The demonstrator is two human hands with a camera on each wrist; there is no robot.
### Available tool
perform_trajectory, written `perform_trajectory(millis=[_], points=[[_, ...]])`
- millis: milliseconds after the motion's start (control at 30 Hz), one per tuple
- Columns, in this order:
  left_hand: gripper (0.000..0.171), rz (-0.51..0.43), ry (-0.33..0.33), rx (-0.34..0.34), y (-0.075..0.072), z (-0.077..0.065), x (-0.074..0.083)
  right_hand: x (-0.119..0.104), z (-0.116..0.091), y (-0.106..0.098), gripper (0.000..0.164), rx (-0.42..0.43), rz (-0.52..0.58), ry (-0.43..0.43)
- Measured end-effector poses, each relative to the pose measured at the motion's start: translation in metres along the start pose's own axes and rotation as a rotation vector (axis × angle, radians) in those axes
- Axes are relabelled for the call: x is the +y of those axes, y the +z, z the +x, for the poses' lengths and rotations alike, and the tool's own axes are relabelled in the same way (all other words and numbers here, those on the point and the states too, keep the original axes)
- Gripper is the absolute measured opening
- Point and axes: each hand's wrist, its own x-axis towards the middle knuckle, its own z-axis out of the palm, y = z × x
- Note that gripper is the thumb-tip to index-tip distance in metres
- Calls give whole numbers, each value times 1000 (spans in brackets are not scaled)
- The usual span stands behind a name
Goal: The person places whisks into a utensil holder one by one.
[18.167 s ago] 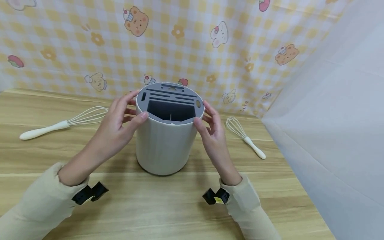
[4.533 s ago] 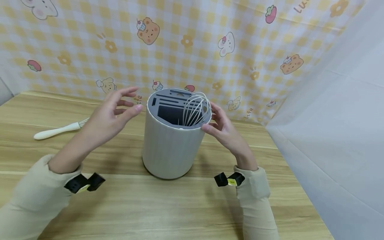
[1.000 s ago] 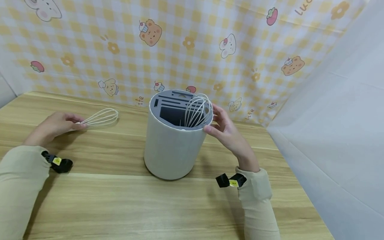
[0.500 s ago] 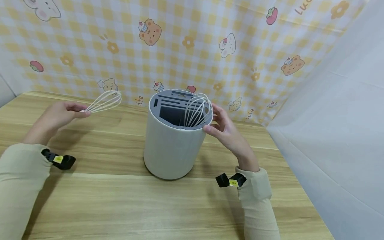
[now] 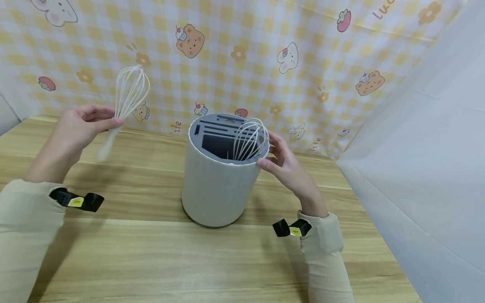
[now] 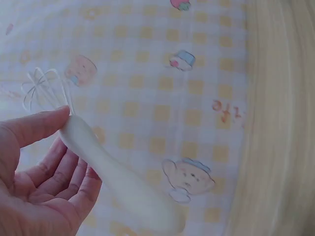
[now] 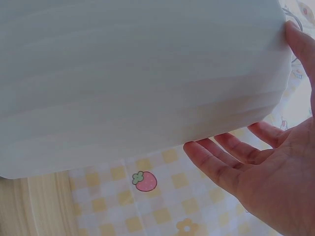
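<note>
My left hand (image 5: 75,132) pinches a white whisk (image 5: 110,139) between thumb and fingers where the handle meets the wires. The whisk is in the air left of the holder, wires up and handle slanting down; in the left wrist view its smooth handle (image 6: 115,174) shows large. A white round utensil holder (image 5: 217,193) with a grey slotted top stands on the table. Wires of a second whisk (image 5: 248,141) stick up from its large compartment, the handle hidden inside. With thumb in front and fingers behind, my right hand (image 5: 288,172) holds the holder's upper right rim.
A wooden table (image 5: 151,256) carries the holder. Behind it hangs a yellow checked cloth (image 5: 235,80) with cartoon prints. White fabric (image 5: 428,160) runs along the right side.
My left hand picked its whisk up off the table, raised it and tipped its wires upward. The right hand stays at the holder's rim. Earlier, the second whisk lay on the table at right.
</note>
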Motion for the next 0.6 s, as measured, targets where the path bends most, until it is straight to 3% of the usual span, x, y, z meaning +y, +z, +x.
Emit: perform_trajectory(millis=[267, 600], points=[[20, -478, 174, 6, 17, -19, 28, 0, -1, 0, 84, 4, 2, 9], [23, -780, 420, 11, 36, -40, 59, 0, -1, 0, 85, 6, -6, 2]])
